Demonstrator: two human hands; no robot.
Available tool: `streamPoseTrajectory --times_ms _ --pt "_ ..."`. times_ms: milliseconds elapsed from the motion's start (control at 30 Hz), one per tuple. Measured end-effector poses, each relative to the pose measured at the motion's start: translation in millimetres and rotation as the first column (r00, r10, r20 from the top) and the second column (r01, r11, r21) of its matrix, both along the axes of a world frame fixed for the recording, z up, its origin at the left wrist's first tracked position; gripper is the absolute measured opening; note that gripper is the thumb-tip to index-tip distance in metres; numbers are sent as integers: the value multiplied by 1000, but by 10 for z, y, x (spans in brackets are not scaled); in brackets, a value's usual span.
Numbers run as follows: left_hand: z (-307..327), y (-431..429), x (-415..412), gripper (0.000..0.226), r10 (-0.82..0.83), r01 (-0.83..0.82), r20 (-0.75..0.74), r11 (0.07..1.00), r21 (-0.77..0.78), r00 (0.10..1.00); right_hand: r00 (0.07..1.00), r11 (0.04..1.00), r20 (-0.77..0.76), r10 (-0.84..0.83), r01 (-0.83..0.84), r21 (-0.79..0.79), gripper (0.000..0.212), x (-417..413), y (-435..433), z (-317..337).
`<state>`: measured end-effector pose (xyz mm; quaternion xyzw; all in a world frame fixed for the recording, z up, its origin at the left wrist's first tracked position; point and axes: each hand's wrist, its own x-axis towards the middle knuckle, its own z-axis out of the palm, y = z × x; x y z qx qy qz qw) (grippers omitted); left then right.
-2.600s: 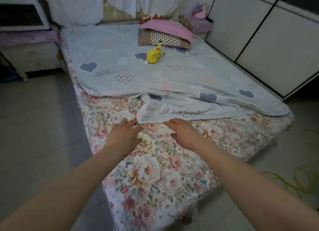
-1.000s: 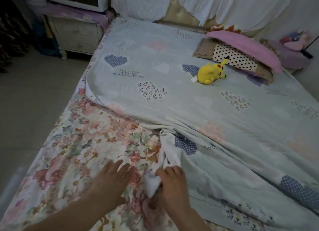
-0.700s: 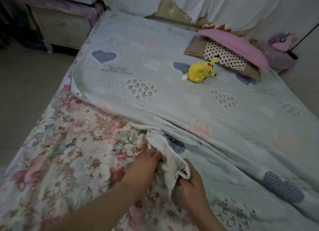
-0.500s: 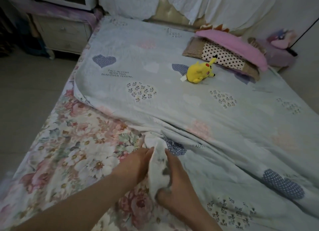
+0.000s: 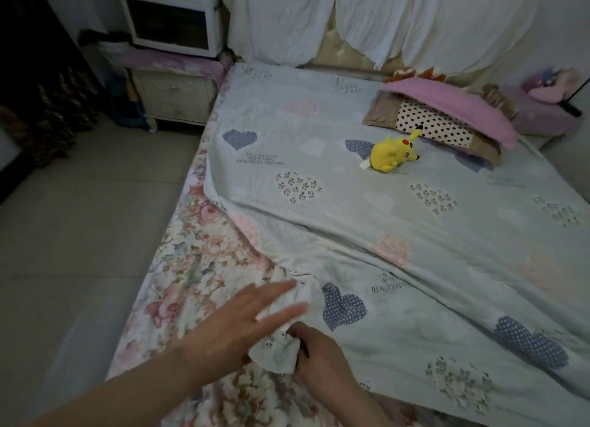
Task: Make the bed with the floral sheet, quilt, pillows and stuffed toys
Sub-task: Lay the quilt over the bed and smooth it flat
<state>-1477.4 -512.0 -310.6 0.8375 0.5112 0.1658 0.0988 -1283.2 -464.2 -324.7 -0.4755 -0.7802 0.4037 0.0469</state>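
Quilt corner (image 5: 277, 354) pinched by right grip (image 5: 321, 355); left grip (image 5: 238, 324) spread flat just beside.

The quilt (image 5: 415, 228) in my right hand (image 5: 321, 361) is soft, matt, stitched cloth; the floral sheet (image 5: 191, 267) is matt cloth too. The yellow toy (image 5: 392, 154) looks fuzzy plush, the floor tiles (image 5: 79, 235) smooth.

Blurred pink toy (image 5: 549, 87) far right
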Motion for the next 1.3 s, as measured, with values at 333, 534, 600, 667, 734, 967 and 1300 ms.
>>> streamPoseTrajectory --times_ms 333,534,600,667,734,967,1300 --pt "289 -502 -134 88 148 -145 45 988 -62 988 944 922 314 105 -210 324 79 12 -480 379" --pt "674 -743 -65 103 130 -137 -102 988 -68 986 929 906 358 91 -227 357 29 41 -601 809" --pt "833 -777 144 106 84 -151 -260 956 -252 962 885 890 452 110 -290 352 28 -14 -650 943" --pt "1033 -785 462 111 120 -222 -272 897 -383 955 820 890 554 141 -350 293 31 -38 -721 1099" --pt "959 -766 669 111 226 -326 -263 832 -448 938 839 869 527 133 -354 345 23 -42 -798 1204" --pt "1228 -953 950 112 251 -295 -155 806 -513 956 820 845 564 100 -369 386 28 283 -1011 1505" --pt "1483 -1308 1316 15 205 -435 -569 848 -304 796 850 835 481 216 -416 360 29 712 -1296 1590"
